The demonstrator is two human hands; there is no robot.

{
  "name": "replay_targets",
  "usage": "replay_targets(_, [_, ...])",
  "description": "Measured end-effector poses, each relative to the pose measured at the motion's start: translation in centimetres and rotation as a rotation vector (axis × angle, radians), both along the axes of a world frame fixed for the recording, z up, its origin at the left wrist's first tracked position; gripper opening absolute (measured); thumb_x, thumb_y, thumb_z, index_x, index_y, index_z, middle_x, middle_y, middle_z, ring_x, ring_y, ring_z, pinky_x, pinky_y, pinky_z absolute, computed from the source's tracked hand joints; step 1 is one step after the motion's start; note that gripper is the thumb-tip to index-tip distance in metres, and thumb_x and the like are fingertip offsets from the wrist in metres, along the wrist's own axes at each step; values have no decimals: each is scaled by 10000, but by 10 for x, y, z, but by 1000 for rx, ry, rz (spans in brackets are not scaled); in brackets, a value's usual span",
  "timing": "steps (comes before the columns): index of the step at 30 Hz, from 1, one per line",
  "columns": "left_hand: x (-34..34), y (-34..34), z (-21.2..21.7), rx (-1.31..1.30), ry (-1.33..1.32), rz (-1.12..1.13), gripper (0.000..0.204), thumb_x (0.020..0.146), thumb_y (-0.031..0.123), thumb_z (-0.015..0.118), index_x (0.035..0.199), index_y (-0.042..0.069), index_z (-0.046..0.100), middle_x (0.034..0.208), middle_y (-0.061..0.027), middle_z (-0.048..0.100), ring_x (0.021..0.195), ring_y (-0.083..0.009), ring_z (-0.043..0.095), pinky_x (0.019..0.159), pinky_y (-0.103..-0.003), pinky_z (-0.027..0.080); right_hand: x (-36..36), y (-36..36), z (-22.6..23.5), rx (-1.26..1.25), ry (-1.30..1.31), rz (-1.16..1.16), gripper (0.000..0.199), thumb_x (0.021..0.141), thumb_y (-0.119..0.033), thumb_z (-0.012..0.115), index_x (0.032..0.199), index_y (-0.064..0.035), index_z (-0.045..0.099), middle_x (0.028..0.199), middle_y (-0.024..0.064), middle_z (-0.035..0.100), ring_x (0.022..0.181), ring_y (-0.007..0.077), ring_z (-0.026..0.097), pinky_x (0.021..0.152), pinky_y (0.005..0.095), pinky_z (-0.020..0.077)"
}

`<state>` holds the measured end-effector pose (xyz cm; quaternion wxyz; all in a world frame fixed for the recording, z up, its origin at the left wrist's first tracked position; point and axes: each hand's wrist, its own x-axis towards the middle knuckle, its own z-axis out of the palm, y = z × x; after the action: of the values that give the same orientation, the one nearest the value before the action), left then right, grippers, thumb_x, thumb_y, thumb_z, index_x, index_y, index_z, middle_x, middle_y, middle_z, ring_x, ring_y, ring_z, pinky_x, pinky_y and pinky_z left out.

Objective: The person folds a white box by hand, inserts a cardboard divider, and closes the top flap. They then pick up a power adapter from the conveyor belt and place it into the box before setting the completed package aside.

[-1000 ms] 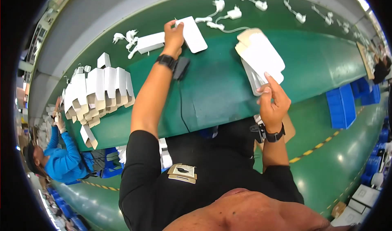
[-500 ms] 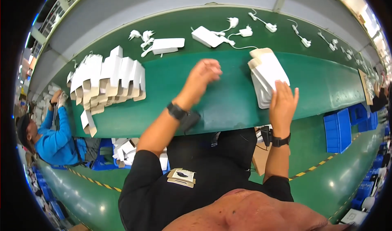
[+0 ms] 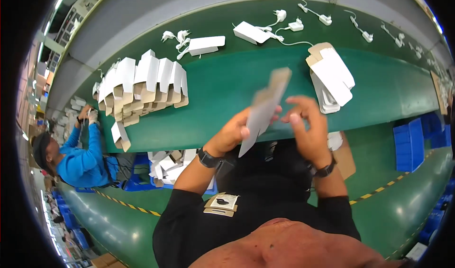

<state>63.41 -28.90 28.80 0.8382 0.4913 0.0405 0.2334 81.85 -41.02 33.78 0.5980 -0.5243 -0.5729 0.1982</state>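
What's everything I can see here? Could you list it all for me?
flat carton blank: one, white and brown, held up in both hands
stack of flat blanks: one, white, right on the green belt
folded cartons: a heap, white and brown, left on the belt
chargers with cables: several, white, along the far edge
bins: blue, right
co-worker: one, blue top, far left
left hand: gripping the blank
right hand: at the blank, blurred
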Motion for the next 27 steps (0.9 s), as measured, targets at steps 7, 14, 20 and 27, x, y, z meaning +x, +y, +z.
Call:
replay_targets(7, [-12,-21,8,183,148,-140,1039,849,416,777,1613,110,142,1442,-187,506,1286,-271,546,1092,-420,416,57,1,35,-700,-107,343,282,886,-121,727,1118,-33,592,664,26,642,676,126,659,727,243,503])
replay_targets(14, [-22,-49,14,249,177,80,1000,919,237,681,1621,152,-25,1332,-196,551,1153,-230,586,1014,-388,439,54,-21,18,-495,143,636,408,864,-140,754,1209,5,593,1209,119,661,1080,172,644,931,307,485])
replay_targets(20, [-4,-46,20,334,49,221,873,941,191,618,1609,138,59,1345,-165,521,1184,-222,550,1021,-383,430,4,-21,7,-55,276,167,398,907,-111,699,1274,10,603,1269,150,628,1172,209,592,952,317,496])
replay_targets(27, [-2,-59,-5,228,-13,120,647,977,122,603,1513,113,240,1369,-156,476,1231,-225,505,1042,-389,426,12,-15,-39,-14,187,176,365,955,-222,618,1219,29,647,1279,199,609,1217,288,588,1028,393,464])
